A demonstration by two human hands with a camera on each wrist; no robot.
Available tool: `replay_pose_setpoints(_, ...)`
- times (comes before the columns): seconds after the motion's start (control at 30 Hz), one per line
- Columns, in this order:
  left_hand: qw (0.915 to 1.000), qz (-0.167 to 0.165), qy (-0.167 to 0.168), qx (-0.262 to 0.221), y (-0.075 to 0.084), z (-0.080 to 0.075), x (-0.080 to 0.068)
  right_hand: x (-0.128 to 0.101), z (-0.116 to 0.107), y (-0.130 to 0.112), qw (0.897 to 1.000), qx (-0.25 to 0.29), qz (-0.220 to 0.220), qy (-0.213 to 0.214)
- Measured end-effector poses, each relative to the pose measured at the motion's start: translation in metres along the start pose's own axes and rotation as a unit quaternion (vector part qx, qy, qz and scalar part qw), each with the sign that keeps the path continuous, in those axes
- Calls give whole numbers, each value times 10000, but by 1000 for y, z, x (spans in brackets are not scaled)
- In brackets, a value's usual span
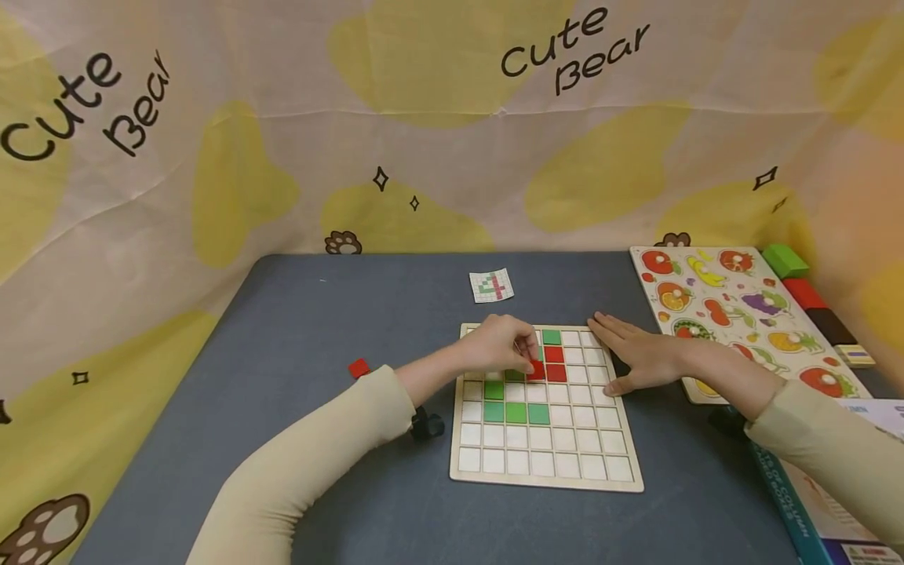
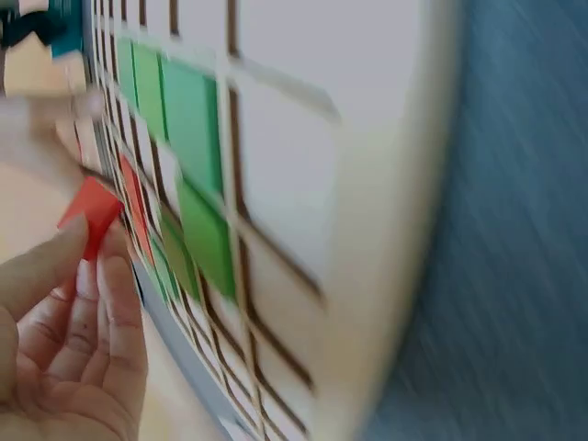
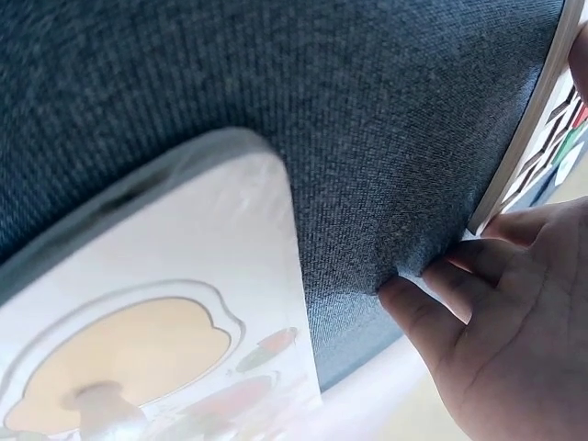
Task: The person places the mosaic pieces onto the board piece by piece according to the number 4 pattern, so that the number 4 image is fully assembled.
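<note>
A wooden grid board (image 1: 547,479) of white squares lies in the middle of the blue table, with several green tiles (image 1: 516,412) and red tiles (image 1: 554,355) set in it. My left hand (image 1: 503,345) hovers over the board's upper rows and pinches a red tile (image 1: 537,369) (image 2: 90,216) between thumb and fingertips. My right hand (image 1: 639,357) lies flat with straight fingers against the board's right edge (image 3: 524,138), touching the table. A loose red tile (image 1: 359,367) lies on the table to the left.
A small pattern card (image 1: 491,286) lies beyond the board. A fruit peg puzzle (image 1: 741,314) (image 3: 156,322) sits at the right, with coloured blocks (image 1: 798,278) behind it and a book (image 1: 826,510) at the near right corner. A printed cloth backdrop surrounds the table.
</note>
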State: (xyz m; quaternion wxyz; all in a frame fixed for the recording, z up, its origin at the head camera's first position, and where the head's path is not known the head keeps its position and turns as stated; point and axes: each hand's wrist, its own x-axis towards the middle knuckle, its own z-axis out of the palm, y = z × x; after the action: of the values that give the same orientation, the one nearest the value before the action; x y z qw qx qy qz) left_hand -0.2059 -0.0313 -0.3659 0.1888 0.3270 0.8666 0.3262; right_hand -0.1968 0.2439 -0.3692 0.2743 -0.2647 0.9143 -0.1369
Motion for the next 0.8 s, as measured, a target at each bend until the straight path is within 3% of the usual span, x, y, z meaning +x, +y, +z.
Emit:
replay_pose_setpoints(0.17, 9994, 127, -87, 298, 17, 18, 5, -1, -1, 1, 10000, 60, -19, 21)
replay_pose_setpoints(0.43, 9978, 37, 59, 661, 23, 34, 9, -1, 1, 1, 10000, 50, -57, 60)
replay_pose_setpoints(0.8, 9911, 153, -71, 1323, 26, 34, 8, 0, 2, 1, 9999, 75, -37, 57)
